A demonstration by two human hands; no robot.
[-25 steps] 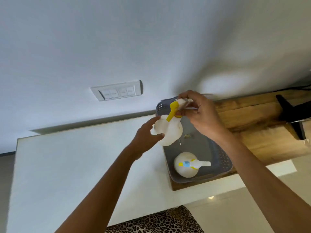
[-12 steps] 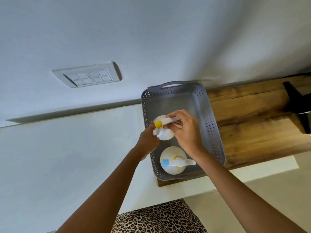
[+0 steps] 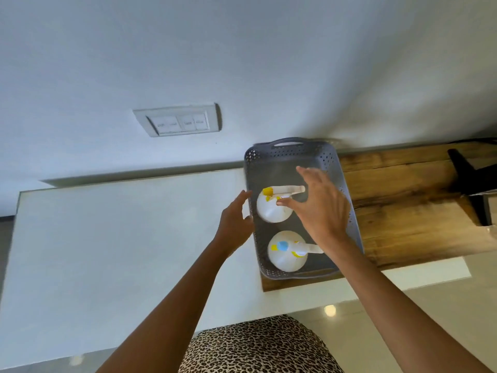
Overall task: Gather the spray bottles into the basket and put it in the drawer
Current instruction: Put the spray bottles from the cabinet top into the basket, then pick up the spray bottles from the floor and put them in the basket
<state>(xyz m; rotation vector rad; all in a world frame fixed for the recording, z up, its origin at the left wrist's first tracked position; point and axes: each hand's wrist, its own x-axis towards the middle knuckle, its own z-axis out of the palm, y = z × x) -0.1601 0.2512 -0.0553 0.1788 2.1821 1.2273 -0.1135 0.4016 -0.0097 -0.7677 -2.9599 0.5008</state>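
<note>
A grey perforated basket (image 3: 293, 154) sits on the counter against the wall. Two white spray bottles stand upright inside it. The far bottle (image 3: 271, 210) has a yellow nozzle, and the near bottle (image 3: 285, 261) has a blue and yellow top. My right hand (image 3: 320, 208) hovers open just above the far bottle, fingers spread, apart from it. My left hand (image 3: 234, 224) is open beside the basket's left wall, level with the far bottle. No drawer is in view.
The basket rests on a wooden board (image 3: 414, 211) that lies on the white countertop (image 3: 121, 251). A black stand (image 3: 470, 181) is at the board's right end. A wall switch plate (image 3: 178, 122) is above the counter. Leopard-print clothing (image 3: 255, 345) shows below.
Both hands set the yellow-nozzle bottle down in the basket's far half and let go. The right hand has lifted and opened; the left has drawn back outside the basket.
</note>
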